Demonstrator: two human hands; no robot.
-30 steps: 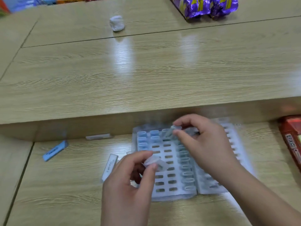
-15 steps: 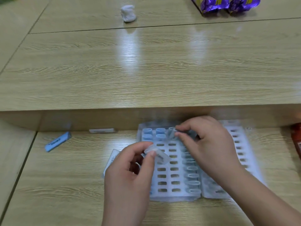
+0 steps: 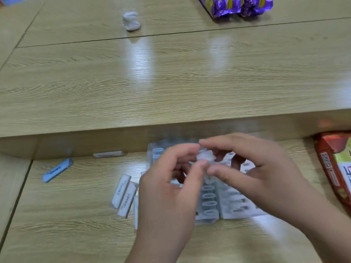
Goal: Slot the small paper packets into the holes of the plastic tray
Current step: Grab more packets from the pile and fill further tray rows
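Pinched at once by the curled thumb and forefinger of the left hand (image 3: 171, 188) and of the right hand (image 3: 260, 175): one small white paper packet (image 3: 206, 156), crumpled-looking through the blur, raised above the far rows of the translucent pale-blue plastic tray (image 3: 209, 206) with oval holes. Probably the orienting step, packet being squared up or passed across before insertion; not yet in any hole. On the near side of the right hand's thumb, a column of holes apparently filled already; under its palm, rows seemingly open. Just left of the left hand, flat white spare packets (image 3: 122, 190) lying on the pale wood-grain counter (image 3: 66, 224); farther left, a lone blue packet (image 3: 57, 170). Next: release with one hand, turn the packet end-down, line up with an open hole, press gently, thin paper being likely to buckle if pushed askew.
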